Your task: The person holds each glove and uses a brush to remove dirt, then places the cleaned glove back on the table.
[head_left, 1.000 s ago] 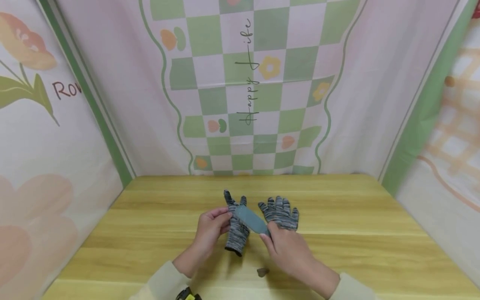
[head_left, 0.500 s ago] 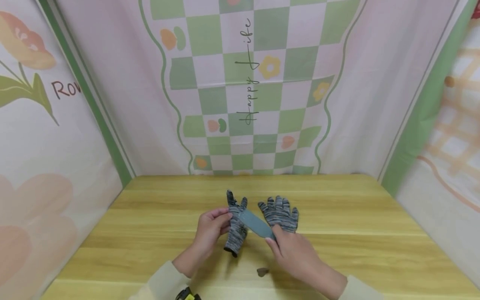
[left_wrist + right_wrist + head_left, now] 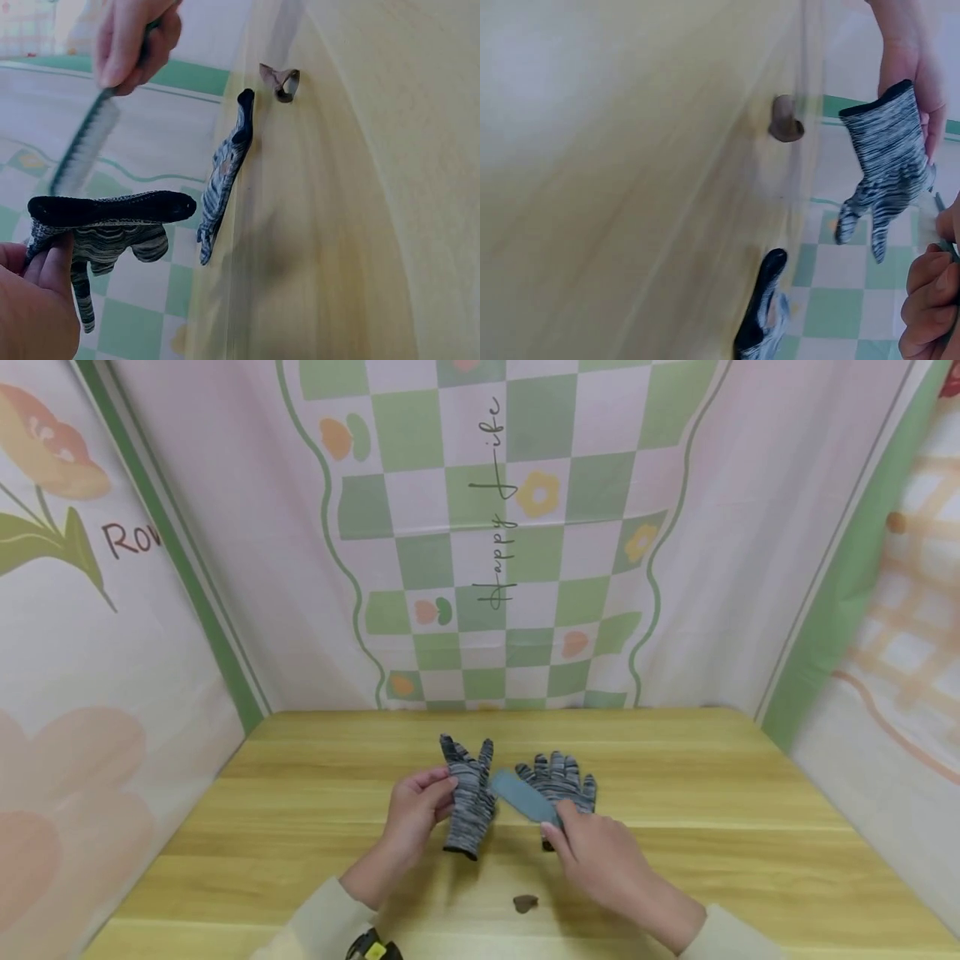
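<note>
My left hand [image 3: 416, 806] pinches the side of a grey-and-black striped knit glove [image 3: 468, 806], held up over the table with its dark cuff downward. My right hand [image 3: 603, 852] grips the handle of a brush [image 3: 522, 796] with a flat teal back. White bristles line the brush [image 3: 84, 146] in the left wrist view, beside the raised glove. A matching second glove [image 3: 557, 781] lies palm-flat on the table behind the right hand, partly covered by the brush and fingers.
A small brown curled piece, like a dry leaf [image 3: 526, 903], lies on the wooden table [image 3: 315, 827] near the front. Printed curtains [image 3: 495, 635] hang behind the table and along both sides. A black-and-yellow device [image 3: 373, 947] sits at the left sleeve.
The brush has moved right, off the raised glove's front to beside it. The left hand has raised the glove slightly and turned it, its fingers now spread. The second glove stays put.
</note>
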Motion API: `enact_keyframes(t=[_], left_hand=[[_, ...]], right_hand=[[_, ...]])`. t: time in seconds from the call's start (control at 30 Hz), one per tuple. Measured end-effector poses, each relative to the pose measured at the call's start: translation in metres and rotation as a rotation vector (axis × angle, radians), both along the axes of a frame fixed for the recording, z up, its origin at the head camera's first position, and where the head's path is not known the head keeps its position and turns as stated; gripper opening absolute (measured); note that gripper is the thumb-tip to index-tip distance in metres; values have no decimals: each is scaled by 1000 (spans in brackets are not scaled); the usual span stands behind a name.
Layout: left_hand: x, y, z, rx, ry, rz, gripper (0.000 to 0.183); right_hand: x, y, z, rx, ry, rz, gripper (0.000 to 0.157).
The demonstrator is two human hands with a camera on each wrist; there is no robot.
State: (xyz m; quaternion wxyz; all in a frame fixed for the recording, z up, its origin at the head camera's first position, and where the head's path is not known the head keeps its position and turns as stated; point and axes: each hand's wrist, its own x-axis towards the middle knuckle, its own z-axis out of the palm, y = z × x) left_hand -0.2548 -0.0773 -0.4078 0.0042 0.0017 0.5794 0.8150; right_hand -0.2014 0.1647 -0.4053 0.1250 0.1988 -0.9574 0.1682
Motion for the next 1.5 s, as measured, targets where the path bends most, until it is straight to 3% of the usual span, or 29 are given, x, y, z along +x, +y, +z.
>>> enact_keyframes(t=[0.23, 0.6, 0.97, 1.5], left_hand=[[1, 5, -3, -8, 4, -32, 19], [2, 8, -2, -21, 8, -55, 27], [4, 13, -3, -39, -5, -70, 30], [1, 12, -6, -25, -17, -36, 27]], right_hand=[[-1, -14, 7, -97, -24, -3, 18], [4, -27, -1, -143, -60, -24, 18], [6, -28, -9, -80, -75, -8, 19], [7, -19, -13, -17, -64, -6, 18]])
